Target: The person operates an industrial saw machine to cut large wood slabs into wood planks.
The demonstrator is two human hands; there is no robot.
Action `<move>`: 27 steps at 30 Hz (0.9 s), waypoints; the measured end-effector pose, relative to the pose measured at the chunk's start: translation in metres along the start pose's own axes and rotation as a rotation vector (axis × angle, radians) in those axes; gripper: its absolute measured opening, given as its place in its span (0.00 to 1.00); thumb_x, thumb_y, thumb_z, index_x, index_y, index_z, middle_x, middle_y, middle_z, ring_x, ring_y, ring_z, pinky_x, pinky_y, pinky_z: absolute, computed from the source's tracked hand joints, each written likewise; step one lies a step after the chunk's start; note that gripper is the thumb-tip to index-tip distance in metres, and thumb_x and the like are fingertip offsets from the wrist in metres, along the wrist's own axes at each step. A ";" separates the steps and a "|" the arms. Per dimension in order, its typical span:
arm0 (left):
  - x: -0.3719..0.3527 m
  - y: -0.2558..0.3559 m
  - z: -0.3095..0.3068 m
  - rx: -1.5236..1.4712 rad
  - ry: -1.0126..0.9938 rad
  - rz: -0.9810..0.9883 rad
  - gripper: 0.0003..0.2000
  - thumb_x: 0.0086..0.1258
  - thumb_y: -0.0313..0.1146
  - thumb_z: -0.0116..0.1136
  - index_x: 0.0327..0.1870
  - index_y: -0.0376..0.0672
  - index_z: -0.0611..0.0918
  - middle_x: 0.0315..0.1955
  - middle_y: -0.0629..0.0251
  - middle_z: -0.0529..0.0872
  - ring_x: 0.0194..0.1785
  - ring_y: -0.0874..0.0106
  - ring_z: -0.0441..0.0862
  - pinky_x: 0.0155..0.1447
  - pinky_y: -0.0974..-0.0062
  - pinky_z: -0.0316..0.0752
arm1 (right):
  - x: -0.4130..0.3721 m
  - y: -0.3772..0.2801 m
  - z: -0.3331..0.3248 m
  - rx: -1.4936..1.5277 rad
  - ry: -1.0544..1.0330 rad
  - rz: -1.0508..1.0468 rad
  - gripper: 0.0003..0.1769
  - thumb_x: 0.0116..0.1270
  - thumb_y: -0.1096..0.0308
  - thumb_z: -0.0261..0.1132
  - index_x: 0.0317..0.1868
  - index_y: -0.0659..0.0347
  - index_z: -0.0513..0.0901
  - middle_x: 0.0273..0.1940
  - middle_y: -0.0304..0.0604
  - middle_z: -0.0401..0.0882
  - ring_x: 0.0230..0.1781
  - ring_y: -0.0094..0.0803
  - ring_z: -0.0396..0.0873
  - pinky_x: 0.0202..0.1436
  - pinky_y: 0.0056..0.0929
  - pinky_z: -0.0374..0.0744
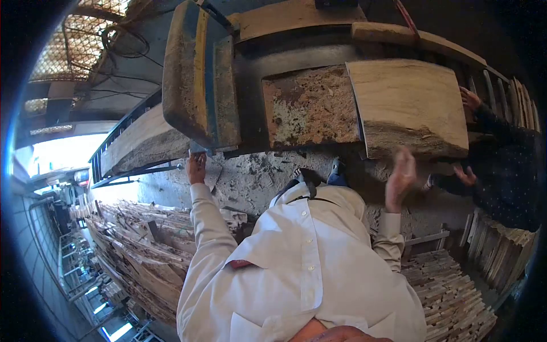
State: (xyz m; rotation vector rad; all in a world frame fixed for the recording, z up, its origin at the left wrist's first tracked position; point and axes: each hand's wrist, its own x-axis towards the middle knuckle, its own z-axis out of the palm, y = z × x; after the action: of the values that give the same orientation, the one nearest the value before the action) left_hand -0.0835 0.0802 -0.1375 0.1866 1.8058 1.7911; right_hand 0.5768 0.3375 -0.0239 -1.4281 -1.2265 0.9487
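Observation:
My left hand [196, 166] is raised to the lower edge of a dusty blue and yellow machine housing [196, 74]. Its fingers are bent together at that edge, and I cannot tell what is in them. My right hand [401, 178], smeared by motion, holds nothing and has its fingers stretched toward the front edge of a thick wooden slab [407, 105]. That slab lies on the machine table to the right, its near edge rough and bark-like. Left of the slab shows a rusty, sawdust-covered metal plate [310, 108].
A co-worker [496, 171] in dark dotted clothing stands at the right, one hand by the slab's far end. Another long slab [142, 142] lies on rollers at left. Stacked wood strips [447, 296] and a pile of offcuts [137, 239] flank me. Sawdust covers the floor [250, 176].

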 end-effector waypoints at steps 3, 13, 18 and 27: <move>0.004 0.001 -0.005 -0.006 -0.011 -0.006 0.17 0.82 0.40 0.54 0.60 0.35 0.76 0.52 0.55 0.85 0.54 0.59 0.84 0.54 0.65 0.85 | -0.032 -0.013 0.046 0.122 -0.384 0.175 0.18 0.79 0.59 0.62 0.57 0.64 0.84 0.50 0.43 0.88 0.50 0.28 0.84 0.57 0.29 0.80; -0.005 0.001 0.000 -0.200 0.062 -0.164 0.16 0.81 0.38 0.56 0.59 0.37 0.77 0.52 0.54 0.85 0.55 0.60 0.82 0.56 0.64 0.82 | -0.054 -0.012 0.130 0.019 -0.907 0.111 0.20 0.75 0.57 0.65 0.55 0.66 0.84 0.44 0.49 0.89 0.45 0.34 0.87 0.51 0.33 0.82; -0.024 0.022 0.008 0.591 -0.107 0.202 0.14 0.80 0.38 0.57 0.58 0.39 0.80 0.51 0.59 0.86 0.55 0.65 0.81 0.58 0.67 0.81 | -0.038 -0.012 0.119 0.009 -0.798 0.087 0.22 0.75 0.55 0.65 0.55 0.67 0.83 0.45 0.53 0.88 0.46 0.40 0.88 0.51 0.36 0.83; 0.009 0.008 -0.031 0.917 -0.296 0.157 0.11 0.81 0.35 0.55 0.55 0.39 0.80 0.53 0.58 0.86 0.56 0.66 0.82 0.61 0.68 0.79 | -0.055 0.027 0.067 0.060 -0.498 0.240 0.21 0.75 0.55 0.65 0.55 0.65 0.84 0.47 0.52 0.88 0.49 0.38 0.87 0.53 0.34 0.82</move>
State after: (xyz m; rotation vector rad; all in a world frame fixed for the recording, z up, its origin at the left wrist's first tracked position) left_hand -0.1082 0.0584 -0.1344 0.9064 2.2813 0.8271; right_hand 0.5085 0.2961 -0.0664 -1.3544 -1.3825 1.5612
